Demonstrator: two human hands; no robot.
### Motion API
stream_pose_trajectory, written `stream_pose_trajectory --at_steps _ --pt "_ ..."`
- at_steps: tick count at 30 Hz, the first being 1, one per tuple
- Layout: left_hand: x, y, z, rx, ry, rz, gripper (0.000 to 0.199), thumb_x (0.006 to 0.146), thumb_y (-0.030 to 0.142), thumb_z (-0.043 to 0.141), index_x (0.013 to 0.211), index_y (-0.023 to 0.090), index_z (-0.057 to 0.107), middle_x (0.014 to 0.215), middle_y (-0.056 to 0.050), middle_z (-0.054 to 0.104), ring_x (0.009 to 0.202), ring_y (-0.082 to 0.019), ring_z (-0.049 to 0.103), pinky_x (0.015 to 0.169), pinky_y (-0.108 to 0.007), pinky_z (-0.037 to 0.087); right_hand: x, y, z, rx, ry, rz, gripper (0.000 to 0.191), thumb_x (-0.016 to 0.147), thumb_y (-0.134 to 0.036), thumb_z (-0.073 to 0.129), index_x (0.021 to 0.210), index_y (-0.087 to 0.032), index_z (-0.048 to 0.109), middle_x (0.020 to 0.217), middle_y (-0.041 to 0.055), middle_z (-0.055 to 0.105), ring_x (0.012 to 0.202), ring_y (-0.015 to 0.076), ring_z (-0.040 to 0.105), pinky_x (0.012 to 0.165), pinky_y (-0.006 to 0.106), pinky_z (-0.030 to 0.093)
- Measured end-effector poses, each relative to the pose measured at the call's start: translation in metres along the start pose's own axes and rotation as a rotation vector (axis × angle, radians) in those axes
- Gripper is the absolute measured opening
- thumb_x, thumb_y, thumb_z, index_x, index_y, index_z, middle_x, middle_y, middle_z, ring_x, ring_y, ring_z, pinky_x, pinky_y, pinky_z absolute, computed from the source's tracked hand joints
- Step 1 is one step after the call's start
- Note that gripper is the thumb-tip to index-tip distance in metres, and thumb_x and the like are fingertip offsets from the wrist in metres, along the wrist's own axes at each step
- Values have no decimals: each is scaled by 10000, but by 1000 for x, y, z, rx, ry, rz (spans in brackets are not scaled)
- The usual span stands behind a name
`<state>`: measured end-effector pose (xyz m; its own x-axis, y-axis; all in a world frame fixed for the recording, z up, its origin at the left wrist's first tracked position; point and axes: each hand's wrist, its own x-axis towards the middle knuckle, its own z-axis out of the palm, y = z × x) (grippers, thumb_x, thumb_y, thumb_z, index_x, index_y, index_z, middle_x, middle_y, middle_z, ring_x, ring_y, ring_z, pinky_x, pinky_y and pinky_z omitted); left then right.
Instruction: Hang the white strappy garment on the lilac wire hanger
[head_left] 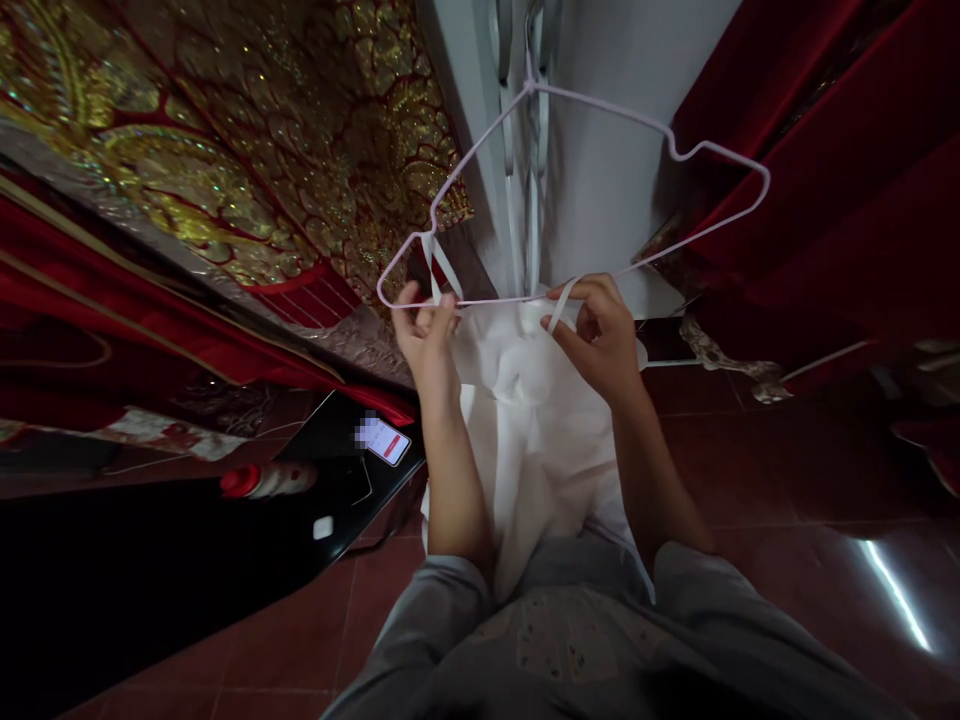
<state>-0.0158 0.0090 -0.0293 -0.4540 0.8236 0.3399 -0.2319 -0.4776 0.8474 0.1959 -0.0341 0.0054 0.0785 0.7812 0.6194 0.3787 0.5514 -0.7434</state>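
Floor tiles (292, 640) lie below the hanger (495, 301); at its lower bar, the left hand (427, 340) half-curls, hold unclear; the right hand (604, 340), nearly closed, grips a white strap (562, 305).

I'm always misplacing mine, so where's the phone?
In the head view, the phone lies toward the left, on the black table, right of the red-capped bottle.

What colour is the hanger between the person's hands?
Pale pinkish-lilac: the hanger shows best in the head view, the only one here.

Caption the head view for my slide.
Left hand at a pale hanger with a white strap looped over it; right hand handling a second strap.
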Motion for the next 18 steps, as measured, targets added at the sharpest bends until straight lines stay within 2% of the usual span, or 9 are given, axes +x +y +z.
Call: stream_pose_trajectory --at_steps 2,5,7,9,12,13,14,17,18 --pt "-16 -1 9 14 -51 -29 556 806 634 940 1120 244 698 943 -41 754 906 -199 764 879 -317 602 0 1 2 -3 7 5 186 903 -394 800 1040 -271 769 1070 49 713 705 132 487 532 275 357" --pt "-31 11 23 73 -155 16 400 912 585 873 993 210 762 942 -66 788 929 -205 771 921 -323 602 -1 2 1 -13 24 5 197 921 -431 788 1039 -275 768 1073 52 724 733 144 518 555 283 391" --pt "-33 18 28 52 -132 9 303 1003 522 787 1013 219 786 961 -67 810 925 -192 769 891 -306 596 -1 1 1 -12 10 8 226 930 -473 786 1049 -282 766 1097 53 734 764 153 553 564 284 412" --pt "-31 22 29 -36 -58 -19 255 1058 471 715 1030 227 785 1003 -69 829 931 -174 769 850 -281 580 -2 -1 1 5 -32 3 262 943 -509 777 1082 -287 767 1151 60 743 801 162 600 559 282 422" --pt "-25 22 27 -148 -43 -45 279 1030 495 752 985 219 765 981 -70 833 890 -165 765 806 -267 568 -2 4 -2 23 -52 -57 339 947 -557 779 1165 -298 771 1268 87 739 993 219 690 608 304 496" --pt "-23 22 27 -156 -57 -40 311 1007 525 777 967 218 757 956 -68 829 868 -169 763 805 -272 572 -1 10 -7 17 -1 -76 365 943 -574 784 1186 -302 768 1280 91 734 1041 237 698 643 325 530" --pt "-21 22 26 -149 -61 -29 343 990 556 792 953 218 747 935 -64 823 848 -173 761 806 -279 578 1 17 -15 7 104 -89 380 938 -590 788 1190 -306 766 1260 90 733 1047 246 699 675 349 555" --pt "-14 23 24 -92 -22 8 399 1003 613 757 928 224 713 894 -49 801 815 -177 748 814 -294 592 16 47 -56 -3 582 -65 341 935 -612 791 1098 -313 763 1074 57 718 882 220 665 716 403 561" --pt "-11 23 23 -73 -7 19 407 1011 618 745 917 224 704 872 -41 788 803 -174 739 805 -293 591 24 56 -73 2 644 -35 316 929 -599 806 1065 -317 758 1051 51 716 869 222 660 742 420 559"
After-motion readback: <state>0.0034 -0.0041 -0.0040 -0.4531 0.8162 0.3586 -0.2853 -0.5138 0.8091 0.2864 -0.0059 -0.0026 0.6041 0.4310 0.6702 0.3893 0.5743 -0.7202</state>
